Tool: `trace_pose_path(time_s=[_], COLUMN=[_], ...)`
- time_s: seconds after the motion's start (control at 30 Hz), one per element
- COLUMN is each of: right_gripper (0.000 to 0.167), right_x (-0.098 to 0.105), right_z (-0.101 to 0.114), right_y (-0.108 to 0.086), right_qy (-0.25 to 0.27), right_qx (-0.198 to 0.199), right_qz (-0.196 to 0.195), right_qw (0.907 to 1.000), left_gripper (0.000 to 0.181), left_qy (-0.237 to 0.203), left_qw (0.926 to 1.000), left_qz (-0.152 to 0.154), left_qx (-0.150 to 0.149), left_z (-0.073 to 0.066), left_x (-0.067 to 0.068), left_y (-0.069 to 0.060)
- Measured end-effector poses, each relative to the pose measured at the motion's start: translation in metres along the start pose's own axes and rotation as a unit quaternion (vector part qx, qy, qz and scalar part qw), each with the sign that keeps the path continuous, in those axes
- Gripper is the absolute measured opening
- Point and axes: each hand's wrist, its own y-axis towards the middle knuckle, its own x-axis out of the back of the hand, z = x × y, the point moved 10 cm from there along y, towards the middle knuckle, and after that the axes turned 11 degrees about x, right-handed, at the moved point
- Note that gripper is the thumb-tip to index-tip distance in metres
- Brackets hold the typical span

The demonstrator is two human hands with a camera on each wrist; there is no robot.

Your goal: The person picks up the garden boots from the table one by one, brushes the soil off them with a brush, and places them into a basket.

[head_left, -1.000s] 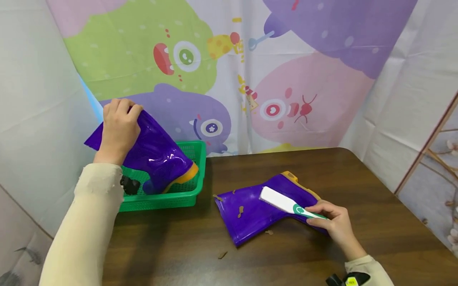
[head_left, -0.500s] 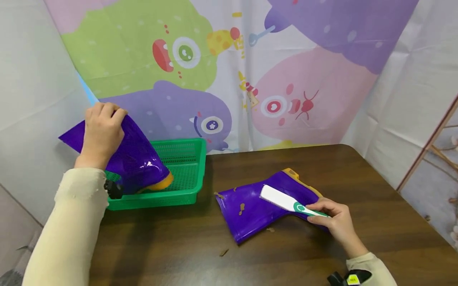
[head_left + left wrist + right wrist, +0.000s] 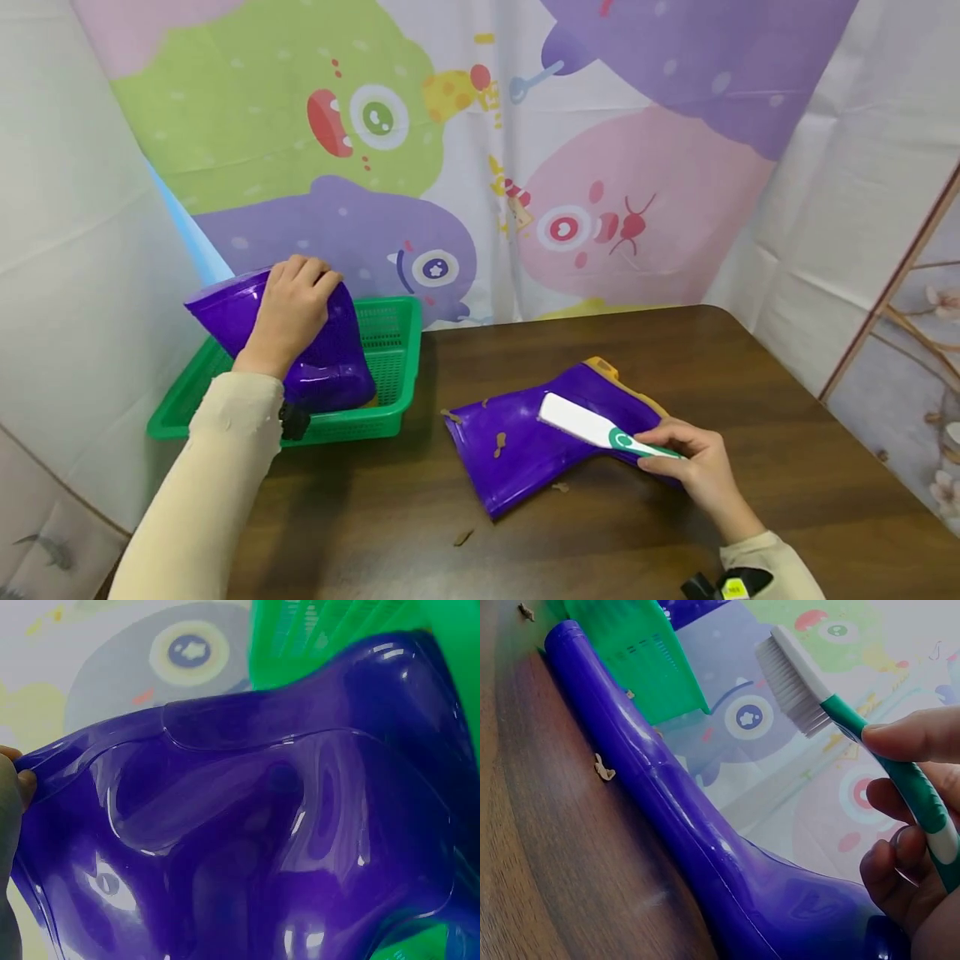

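Head: the left hand (image 3: 291, 312) has swung one purple rain boot (image 3: 330, 375) toward 3 o'clock in the green basket (image 3: 410, 367), apparently positioning it. Left wrist: curled fingers (image 3: 27, 784) grip it. Right wrist: the right hand (image 3: 909, 849) pinches a scrubbing brush (image 3: 844, 712); the other boot (image 3: 671, 795) lies on the desk (image 3: 555, 862).

A glossy purple boot (image 3: 217, 787) filled most of the view, thin raised seams curving over its dented side. At the left edge, the left grip (image 3: 10, 802) held it. A green basket (image 3: 322, 630) showed behind; upper left, a backdrop (image 3: 97, 645) bore a star-pupilled eye.
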Motion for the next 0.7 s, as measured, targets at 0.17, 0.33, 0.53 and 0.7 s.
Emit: trace_pose_path(time_s=[0.17, 0.33, 0.53, 0.7], right_gripper=[0.041, 0.041, 0.039, 0.038], right_x=[0.0, -0.001, 0.0, 0.0], right_z=[0.0, 0.001, 0.0, -0.001], right_y=[0.0, 0.0, 0.0, 0.0], right_qy=[0.0, 0.0, -0.005, -0.005], right_qx=[0.005, 0.005, -0.006, -0.008], right_qz=[0.003, 0.004, -0.002, -0.002], right_qw=[1.0, 1.0, 1.0, 1.0], left_gripper=[0.02, 0.022, 0.025, 0.033], left_qy=[-0.006, -0.007, -0.015, -0.013], left_qw=[1.0, 0.9998, 0.999, 0.9967], left_qz=[0.002, -0.007, 0.015, 0.037], left_qx=[-0.006, 0.015, 0.039, 0.071], left_z=[-0.009, -0.007, -0.002, 0.006], left_x=[-0.018, -0.027, -0.038, -0.048], left_y=[0.0, 0.0, 0.001, -0.003])
